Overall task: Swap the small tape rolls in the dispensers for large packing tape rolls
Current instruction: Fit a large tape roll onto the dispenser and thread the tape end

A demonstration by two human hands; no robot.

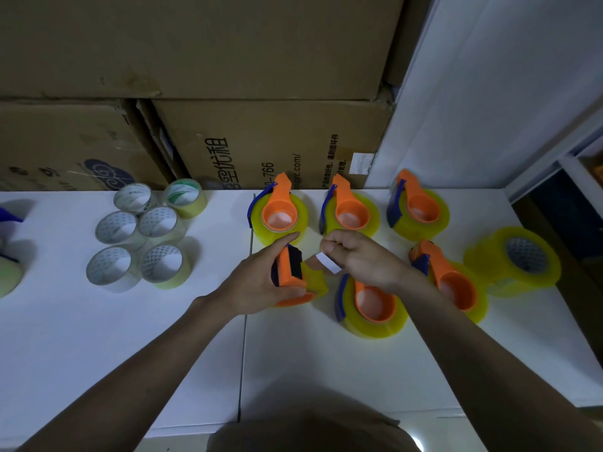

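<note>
Right fingers pinch a white tab at the tape end, thumb and index closed on it, other fingers curled. Right hand sits above the near-middle dispenser. Tab runs down-right from the pinch, toward the held roll.

Left hand grips the held dispenser, thumb wrapped under its orange body, index finger stretched out straight past it, tip touching the far-left dispenser. Held dispenser is lifted off the table, tilted on edge, dark blue side up, with a yellow roll showing at its right side. Hands are just beside each other, tab between them.

On the white table, five orange dispensers loaded with large yellow rolls: three in the back row, far-left, middle, far-right; two nearer, near-middle and right. A loose large roll lies at the right edge, touching the right dispenser.

Six small rolls clustered at the left, clear and pale yellow, well apart from the dispensers. Another roll partly cut off at the left edge.

Cardboard boxes stacked behind the table.
</note>
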